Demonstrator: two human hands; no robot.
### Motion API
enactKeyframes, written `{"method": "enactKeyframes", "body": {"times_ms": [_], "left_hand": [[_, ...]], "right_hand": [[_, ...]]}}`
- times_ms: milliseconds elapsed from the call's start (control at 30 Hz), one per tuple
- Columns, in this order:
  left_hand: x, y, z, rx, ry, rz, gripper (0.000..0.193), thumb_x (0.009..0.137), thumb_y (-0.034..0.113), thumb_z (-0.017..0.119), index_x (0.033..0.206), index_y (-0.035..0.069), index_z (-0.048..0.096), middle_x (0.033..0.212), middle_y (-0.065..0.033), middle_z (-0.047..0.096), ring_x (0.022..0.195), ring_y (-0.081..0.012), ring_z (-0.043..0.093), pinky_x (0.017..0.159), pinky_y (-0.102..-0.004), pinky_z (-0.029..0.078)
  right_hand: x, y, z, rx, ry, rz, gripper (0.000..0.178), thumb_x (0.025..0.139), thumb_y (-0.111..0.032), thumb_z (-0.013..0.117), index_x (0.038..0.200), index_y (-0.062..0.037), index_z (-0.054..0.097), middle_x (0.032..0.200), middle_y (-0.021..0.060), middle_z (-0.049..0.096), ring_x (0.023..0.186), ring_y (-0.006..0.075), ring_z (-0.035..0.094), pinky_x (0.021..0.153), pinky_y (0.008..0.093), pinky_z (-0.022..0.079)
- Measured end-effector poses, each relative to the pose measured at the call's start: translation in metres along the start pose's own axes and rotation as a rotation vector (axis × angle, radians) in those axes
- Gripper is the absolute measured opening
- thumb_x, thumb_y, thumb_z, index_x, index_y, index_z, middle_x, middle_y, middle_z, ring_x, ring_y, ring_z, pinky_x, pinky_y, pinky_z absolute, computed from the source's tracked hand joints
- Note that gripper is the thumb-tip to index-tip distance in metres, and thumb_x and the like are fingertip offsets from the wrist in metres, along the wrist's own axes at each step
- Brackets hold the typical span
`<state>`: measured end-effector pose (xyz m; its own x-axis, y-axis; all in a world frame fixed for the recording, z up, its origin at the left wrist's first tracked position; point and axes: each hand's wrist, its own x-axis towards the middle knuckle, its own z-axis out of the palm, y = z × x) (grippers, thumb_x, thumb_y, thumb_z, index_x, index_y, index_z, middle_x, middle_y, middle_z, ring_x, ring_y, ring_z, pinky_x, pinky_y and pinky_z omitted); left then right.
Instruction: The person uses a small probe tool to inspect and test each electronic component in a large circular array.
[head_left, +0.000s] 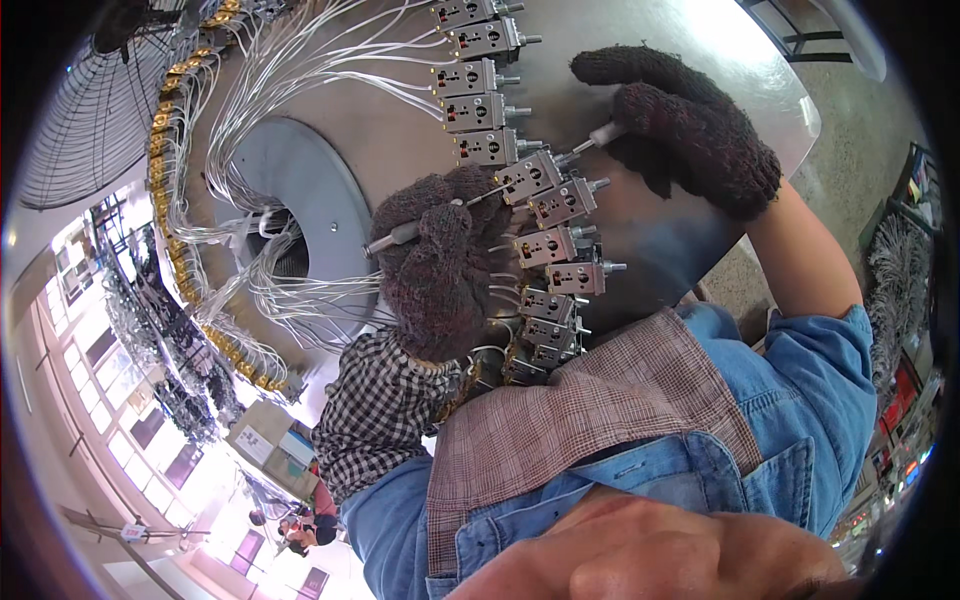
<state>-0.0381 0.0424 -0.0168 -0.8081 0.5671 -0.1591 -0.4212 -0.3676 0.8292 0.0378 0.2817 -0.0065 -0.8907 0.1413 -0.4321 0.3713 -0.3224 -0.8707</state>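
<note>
My left hand, in a dark knitted glove, is closed on a thin screwdriver with a grey handle. Its narrow shaft reaches to the left end of a small metal switch box. My right hand, gloved alike, grips a second screwdriver by its pale handle. That tool's tip is at the right end of the same box, by its threaded stem. Whether either tip touches a screw is too small to tell. More such boxes stand in a curved row, with white wires on several.
A round metal table carries the row. At its centre a grey disc has an opening full of white wires. Brass-coloured fittings line the far left edge. A fan stands beyond; shelves are at the right.
</note>
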Motion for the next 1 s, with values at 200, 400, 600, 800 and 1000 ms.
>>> {"method": "enactKeyframes", "body": {"times_ms": [200, 400, 600, 800, 1000], "left_hand": [[0.003, 0.009, 0.015, 0.005, 0.071, -0.069, 0.017, 0.085, 0.011, 0.058, 0.099, 0.002, 0.055, 0.097, -0.0162, 0.06, 0.087, -0.0266, 0.062, 0.072, -0.0361, 0.055], [-0.017, 0.016, 0.014, 0.031, -0.003, -0.206, 0.027, 0.089, 0.02, 0.051, 0.114, 0.009, 0.047, 0.11, -0.0164, 0.054, 0.1, -0.0317, 0.057, 0.081, -0.046, 0.052], [-0.018, 0.007, 0.013, 0.129, -0.003, -0.181, 0.024, 0.089, 0.02, 0.053, 0.109, 0.007, 0.049, 0.106, -0.0124, 0.055, 0.101, -0.0296, 0.054, 0.09, -0.046, 0.045], [-0.019, 0.001, 0.008, 0.026, 0.087, -0.177, 0.025, 0.087, 0.018, 0.055, 0.109, 0.008, 0.05, 0.106, -0.0126, 0.055, 0.103, -0.0297, 0.053, 0.09, -0.0459, 0.046], [-0.011, -0.001, 0.014, -0.015, -0.16, -0.073, 0.024, 0.089, 0.016, 0.052, 0.111, 0.009, 0.048, 0.107, -0.0145, 0.055, 0.105, -0.0313, 0.052, 0.088, -0.0465, 0.047]], "right_hand": [[-0.002, 0.003, -0.007, 0.04, -0.041, -0.01, 0.038, 0.086, -0.029, 0.055, 0.12, -0.011, 0.052, 0.086, 0.0086, 0.062, 0.075, 0.0113, 0.061, 0.05, 0.0218, 0.047], [-0.021, 0.012, -0.024, -0.004, 0.041, -0.062, 0.036, 0.087, -0.024, 0.053, 0.119, -0.0081, 0.052, 0.079, 0.0062, 0.059, 0.07, 0.0115, 0.06, 0.048, 0.0213, 0.047], [-0.027, 0.012, -0.015, 0.036, 0.107, -0.053, 0.035, 0.086, -0.019, 0.053, 0.119, -0.0082, 0.052, 0.076, 0.005, 0.058, 0.065, 0.0124, 0.061, 0.048, 0.0213, 0.048], [-0.032, 0.015, -0.015, 0.022, 0.086, -0.094, 0.035, 0.086, -0.02, 0.053, 0.119, -0.0082, 0.053, 0.076, 0.0053, 0.058, 0.066, 0.0117, 0.061, 0.048, 0.0215, 0.048], [-0.032, 0.021, -0.017, 0.025, -0.004, -0.097, 0.034, 0.088, -0.021, 0.053, 0.118, -0.0067, 0.053, 0.078, 0.0058, 0.059, 0.064, 0.0104, 0.059, 0.049, 0.0214, 0.048]]}}
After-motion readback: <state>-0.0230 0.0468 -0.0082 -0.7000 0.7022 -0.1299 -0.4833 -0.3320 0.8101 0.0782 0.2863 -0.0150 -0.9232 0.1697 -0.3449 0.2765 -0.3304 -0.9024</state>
